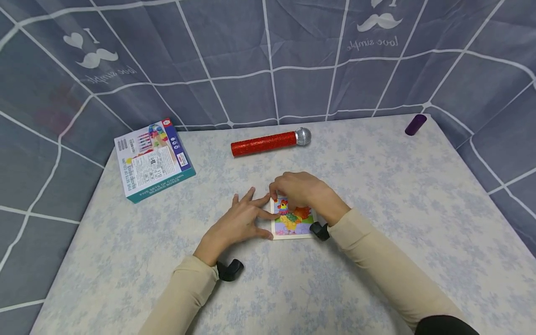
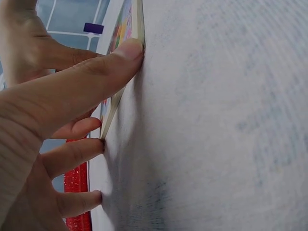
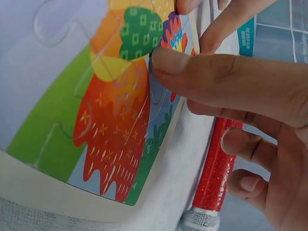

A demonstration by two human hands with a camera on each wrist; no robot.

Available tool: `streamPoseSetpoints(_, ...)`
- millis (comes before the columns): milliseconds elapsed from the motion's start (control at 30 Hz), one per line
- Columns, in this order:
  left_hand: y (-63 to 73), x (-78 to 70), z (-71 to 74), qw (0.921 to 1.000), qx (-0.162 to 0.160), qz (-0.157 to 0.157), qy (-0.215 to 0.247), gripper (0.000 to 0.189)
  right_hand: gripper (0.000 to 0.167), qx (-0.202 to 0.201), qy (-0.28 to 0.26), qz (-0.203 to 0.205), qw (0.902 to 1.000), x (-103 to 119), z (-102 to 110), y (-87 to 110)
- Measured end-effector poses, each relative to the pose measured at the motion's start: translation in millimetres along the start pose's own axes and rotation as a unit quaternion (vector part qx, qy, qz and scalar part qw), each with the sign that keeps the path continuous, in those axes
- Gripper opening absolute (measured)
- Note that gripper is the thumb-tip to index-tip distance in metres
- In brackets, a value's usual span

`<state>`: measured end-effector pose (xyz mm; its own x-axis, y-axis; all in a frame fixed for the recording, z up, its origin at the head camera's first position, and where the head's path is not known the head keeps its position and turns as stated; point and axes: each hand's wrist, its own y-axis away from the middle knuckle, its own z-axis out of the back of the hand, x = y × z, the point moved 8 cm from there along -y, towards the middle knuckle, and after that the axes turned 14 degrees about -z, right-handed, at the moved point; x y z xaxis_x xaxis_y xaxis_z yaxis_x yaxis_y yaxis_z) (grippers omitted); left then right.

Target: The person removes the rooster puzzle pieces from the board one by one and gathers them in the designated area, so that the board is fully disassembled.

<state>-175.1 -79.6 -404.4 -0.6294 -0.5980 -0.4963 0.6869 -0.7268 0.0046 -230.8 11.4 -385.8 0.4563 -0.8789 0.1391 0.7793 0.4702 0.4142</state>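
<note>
A small jigsaw puzzle (image 1: pixel 289 228) with a colourful bird picture and a pale border lies flat on the table. My left hand (image 1: pixel 238 221) is spread at its left side. The left thumb (image 2: pixel 129 50) touches the puzzle's edge, and one finger reaches over the picture. From above the far edge comes my right hand (image 1: pixel 307 193), with its fingers bent at the far left corner. In the right wrist view, the right thumb (image 3: pixel 171 61) presses on the picture beside the green patterned wing, while the forefinger curls at the border. Part of the picture is hidden under this hand.
Beyond the puzzle lies a red glittery microphone (image 1: pixel 265 143) with a silver head. A beaded-toy box (image 1: pixel 155 160) sits at the back left, and a small purple cylinder (image 1: pixel 416 124) at the back right. Grey checked curtain (image 1: pixel 243 42) hangs behind the table.
</note>
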Motion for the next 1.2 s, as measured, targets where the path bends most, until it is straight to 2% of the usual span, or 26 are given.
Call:
streamPoseSetpoints(300, 0.0, -0.1, 0.0, 1.0000, 0.003, 0.003, 0.005, 0.052, 0.033, -0.044, 0.065, -0.006, 0.9969, 6, 3, 5.5)
streamPoseSetpoints(433, 1.9, -1.3, -2.0, 0.9999, 0.004, 0.003, 0.010, 0.052, 0.032, -0.050, 0.079, -0.014, 0.9955, 7, 3, 8.4)
streamPoseSetpoints(767, -0.1, -2.9, -4.4, 0.9995, 0.011, 0.015, 0.025, 0.051, 0.040, 0.023, 0.061, -0.018, 0.9977, -1, -4, 3.7)
streamPoseSetpoints(1000, -0.2, -1.5, -3.9, 0.9995, 0.016, 0.018, 0.020, 0.052, 0.034, 0.027, 0.023, 0.004, 0.9994, -6, -6, 3.4)
streamPoseSetpoints(1200, 2.4, 1.5, -2.5, 0.9992, 0.011, 0.027, 0.027, 0.052, 0.048, 0.016, 0.006, 0.005, 0.9998, -5, -5, 3.1)
